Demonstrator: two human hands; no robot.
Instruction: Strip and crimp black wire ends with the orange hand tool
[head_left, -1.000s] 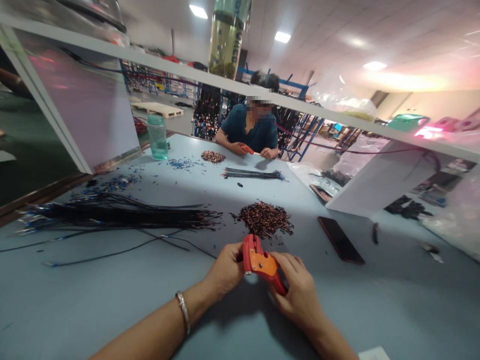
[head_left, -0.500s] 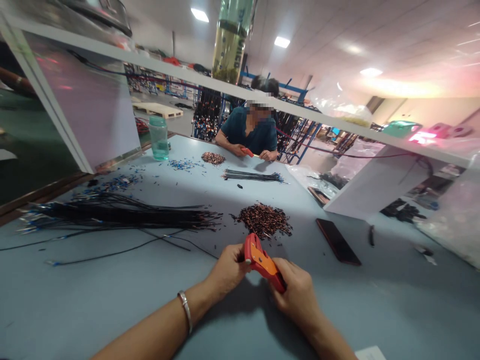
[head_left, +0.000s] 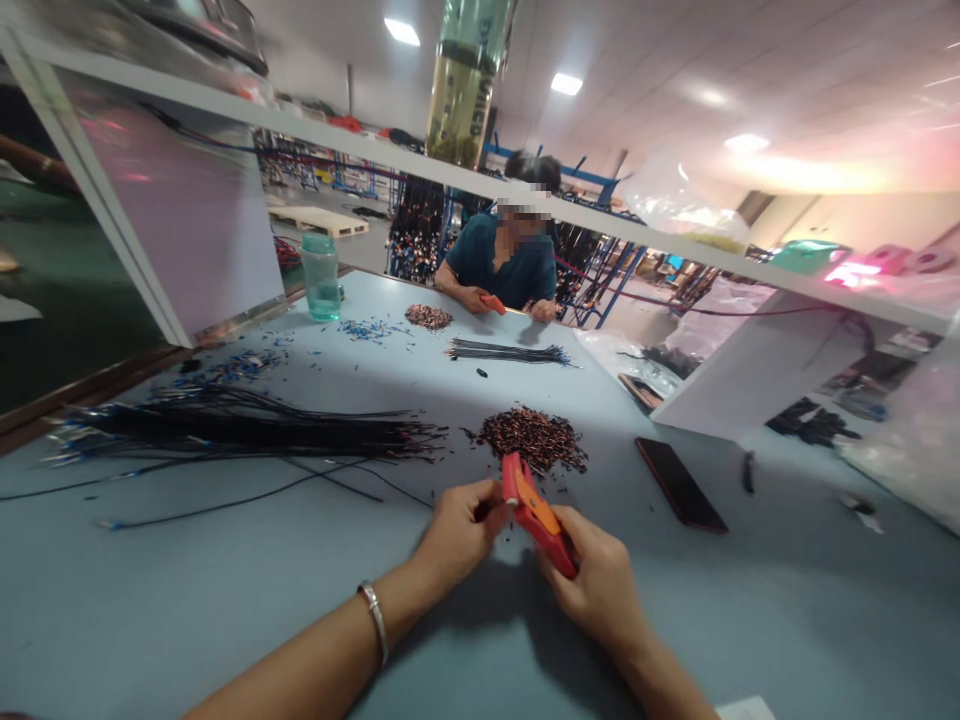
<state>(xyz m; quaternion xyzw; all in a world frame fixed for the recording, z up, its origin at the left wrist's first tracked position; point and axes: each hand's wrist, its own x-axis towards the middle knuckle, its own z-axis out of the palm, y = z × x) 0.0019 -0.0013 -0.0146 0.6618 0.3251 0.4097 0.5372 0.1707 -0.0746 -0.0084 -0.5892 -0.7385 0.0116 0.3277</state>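
Grey-blue tabletop; long black wire bundle lying crosswise at left, blue at its outer end; heap of black-and-copper bits near middle; dark phone right of heap; farther back, smaller wire bundle, coppery pile, scattered blue bits, upright teal bottle; white shelf above, bearing tall bottle.

No word can be read for certain. The lettering that shows is on the tall bottle of yellowish liquid standing on the white shelf: a row of dark characters, turned sideways, runs up the bottle's right side above that shelf. Blur and the curve of the bottle keep the letters from being made out.
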